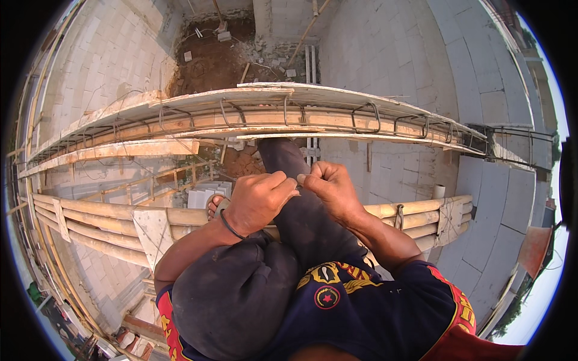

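Over my raised knee in the head view, I have my left hand (256,201) and right hand (331,189) close together, the fingers of both pinched shut on a thin tie wire (299,178) that is barely visible between them. Just beyond, the wooden beam formwork (180,144) runs left to right with its rebar cage (367,117) already laid inside; by my judgement the steel is placed, but I cannot tell how much tying remains.
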`<state>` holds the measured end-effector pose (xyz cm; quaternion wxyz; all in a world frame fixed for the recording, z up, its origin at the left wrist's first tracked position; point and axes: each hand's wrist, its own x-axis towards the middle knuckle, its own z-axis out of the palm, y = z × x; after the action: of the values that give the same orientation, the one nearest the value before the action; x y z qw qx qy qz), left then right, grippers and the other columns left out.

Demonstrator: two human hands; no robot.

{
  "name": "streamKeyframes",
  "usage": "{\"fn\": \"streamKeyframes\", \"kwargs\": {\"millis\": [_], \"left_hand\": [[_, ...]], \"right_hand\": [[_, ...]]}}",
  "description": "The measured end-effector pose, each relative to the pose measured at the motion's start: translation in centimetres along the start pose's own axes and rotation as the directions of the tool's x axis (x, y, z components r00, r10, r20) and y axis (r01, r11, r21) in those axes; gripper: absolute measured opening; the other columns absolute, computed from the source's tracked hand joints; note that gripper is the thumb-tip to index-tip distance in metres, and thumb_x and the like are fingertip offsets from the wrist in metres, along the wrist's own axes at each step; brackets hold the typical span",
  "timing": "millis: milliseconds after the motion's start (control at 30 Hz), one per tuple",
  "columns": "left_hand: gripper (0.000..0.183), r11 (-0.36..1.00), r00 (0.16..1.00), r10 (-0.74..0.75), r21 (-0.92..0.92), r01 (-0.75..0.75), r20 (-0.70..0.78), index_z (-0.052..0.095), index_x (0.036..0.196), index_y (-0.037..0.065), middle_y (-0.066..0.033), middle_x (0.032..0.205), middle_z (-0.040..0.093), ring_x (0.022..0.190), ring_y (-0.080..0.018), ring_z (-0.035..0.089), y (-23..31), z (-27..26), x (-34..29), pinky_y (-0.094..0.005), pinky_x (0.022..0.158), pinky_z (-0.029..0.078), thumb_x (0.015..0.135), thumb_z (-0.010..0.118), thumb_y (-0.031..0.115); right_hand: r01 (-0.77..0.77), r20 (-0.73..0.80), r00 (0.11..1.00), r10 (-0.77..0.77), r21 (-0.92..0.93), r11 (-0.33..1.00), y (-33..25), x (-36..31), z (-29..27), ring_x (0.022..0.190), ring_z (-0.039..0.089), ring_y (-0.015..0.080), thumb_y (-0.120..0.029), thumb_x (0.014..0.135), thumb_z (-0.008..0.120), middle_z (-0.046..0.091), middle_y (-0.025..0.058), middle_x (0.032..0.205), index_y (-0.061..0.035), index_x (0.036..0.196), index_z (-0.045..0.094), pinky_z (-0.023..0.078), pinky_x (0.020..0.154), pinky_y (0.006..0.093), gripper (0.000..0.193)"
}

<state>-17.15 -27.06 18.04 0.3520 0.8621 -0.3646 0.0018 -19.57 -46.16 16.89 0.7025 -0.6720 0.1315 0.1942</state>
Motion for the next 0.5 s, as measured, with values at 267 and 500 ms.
{"fn": "streamKeyframes", "kwargs": {"millis": [267,500], "left_hand": [[0.017,0.992,0.998,-0.059,-0.110,0.061,0.024,0.066,0.088,0.005,-0.0063,0.073,0.055,0.064,-0.0259,0.062,-0.76,-0.48,-0.12,-0.0355,0.054,0.049,0.078,0.074,0.017],[0.013,0.982,0.996,0.084,0.170,-0.080,-0.014,0.062,0.083,0.009,-0.0021,0.071,0.051,0.062,-0.0182,0.060,-0.63,-0.25,-0.19,-0.0323,0.053,0.049,0.076,0.071,0.016]], "right_hand": [[0.620,0.163,0.706,-0.689,-0.611,0.491,-0.51,-0.49,-0.52,0.057,0.052,0.0221,-0.006,0.072,0.077,0.055,0.0064,0.070,-0.0072,0.099,0.072,0.044,0.054,0.0355,0.027],[0.591,0.215,0.723,-0.657,-0.685,0.426,-0.17,-0.87,-0.44,0.057,0.052,0.0242,-0.005,0.071,0.077,0.052,0.0077,0.064,-0.0063,0.097,0.073,0.041,0.052,0.0367,0.026]]}}
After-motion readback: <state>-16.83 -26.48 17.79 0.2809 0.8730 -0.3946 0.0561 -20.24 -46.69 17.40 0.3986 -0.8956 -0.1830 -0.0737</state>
